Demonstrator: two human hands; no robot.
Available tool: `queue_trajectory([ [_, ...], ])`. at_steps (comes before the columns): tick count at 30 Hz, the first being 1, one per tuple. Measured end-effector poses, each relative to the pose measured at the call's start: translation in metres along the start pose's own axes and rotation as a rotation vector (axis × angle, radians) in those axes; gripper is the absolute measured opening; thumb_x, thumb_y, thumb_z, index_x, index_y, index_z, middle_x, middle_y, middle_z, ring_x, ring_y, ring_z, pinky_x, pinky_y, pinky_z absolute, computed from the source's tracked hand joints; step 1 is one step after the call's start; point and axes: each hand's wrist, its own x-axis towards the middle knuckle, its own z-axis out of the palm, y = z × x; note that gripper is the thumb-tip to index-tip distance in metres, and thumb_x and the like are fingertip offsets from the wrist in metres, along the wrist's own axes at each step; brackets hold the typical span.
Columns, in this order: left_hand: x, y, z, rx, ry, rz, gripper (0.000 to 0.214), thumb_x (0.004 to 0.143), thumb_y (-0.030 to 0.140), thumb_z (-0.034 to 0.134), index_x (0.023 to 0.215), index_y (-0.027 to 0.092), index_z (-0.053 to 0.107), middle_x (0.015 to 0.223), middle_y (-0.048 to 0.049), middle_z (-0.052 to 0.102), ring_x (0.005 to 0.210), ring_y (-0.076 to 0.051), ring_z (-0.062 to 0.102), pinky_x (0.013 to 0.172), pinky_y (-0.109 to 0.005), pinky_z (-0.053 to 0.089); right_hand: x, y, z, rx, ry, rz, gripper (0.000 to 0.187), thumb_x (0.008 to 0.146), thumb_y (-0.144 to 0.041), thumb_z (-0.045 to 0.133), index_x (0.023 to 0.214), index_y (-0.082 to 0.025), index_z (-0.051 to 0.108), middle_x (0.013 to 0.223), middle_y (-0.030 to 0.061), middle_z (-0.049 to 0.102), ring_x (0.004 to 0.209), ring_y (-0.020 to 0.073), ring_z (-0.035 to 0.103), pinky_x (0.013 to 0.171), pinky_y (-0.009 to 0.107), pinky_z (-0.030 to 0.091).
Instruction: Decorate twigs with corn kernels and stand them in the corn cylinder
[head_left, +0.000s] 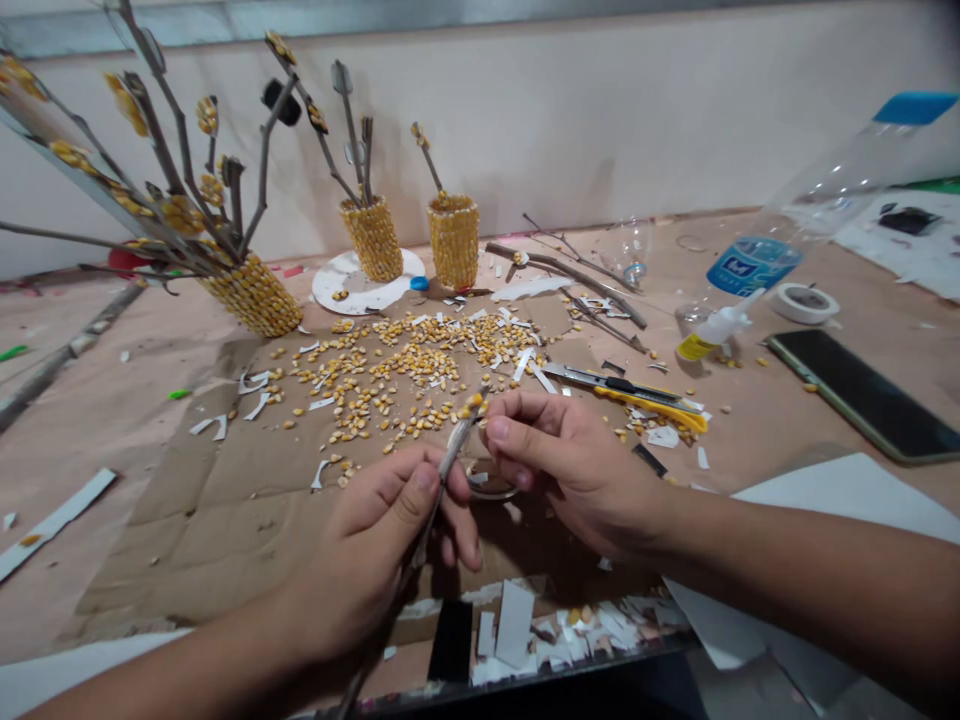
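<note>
My left hand (390, 510) is closed around a thin dry twig (448, 462), which slants up and away from me. Yellow corn kernels (472, 404) sit at the twig's upper tip. Right beside that tip, my right hand (574, 465) pinches thumb against forefinger on what looks like a corn kernel, mostly hidden by the fingertips. Under the hands a round clear rim (495, 491) partly shows. Loose corn kernels (420, 365) lie scattered over the cardboard sheet (202, 510) just beyond.
Kernel-covered cups (251, 295), (454, 240) holding twigs stand along the back; another cup (373, 240) is on a white disc (330, 285). To the right are a yellow utility knife (660, 403), glue bottle (709, 335), plastic bottle (757, 262), tape roll (804, 302) and phone (862, 390). Paper scraps (516, 620) litter the front edge.
</note>
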Motion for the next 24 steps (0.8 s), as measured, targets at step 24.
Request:
queue_trajectory([
  [24, 0.003, -0.011, 0.001, -0.081, -0.162, -0.009, 0.031, 0.101, 0.048, 0.069, 0.094, 0.018, 0.073, 0.079, -0.0042, 0.079, 0.07, -0.013, 0.068, 0.065, -0.021, 0.052, -0.008, 0.011, 0.0, 0.0, -0.06, 0.0, 0.029, 0.095, -0.043, 0.079, 0.085, -0.019, 0.065, 0.059, -0.006, 0.056, 0.05, 0.0086, 0.049, 0.05, 0.022, 0.038],
])
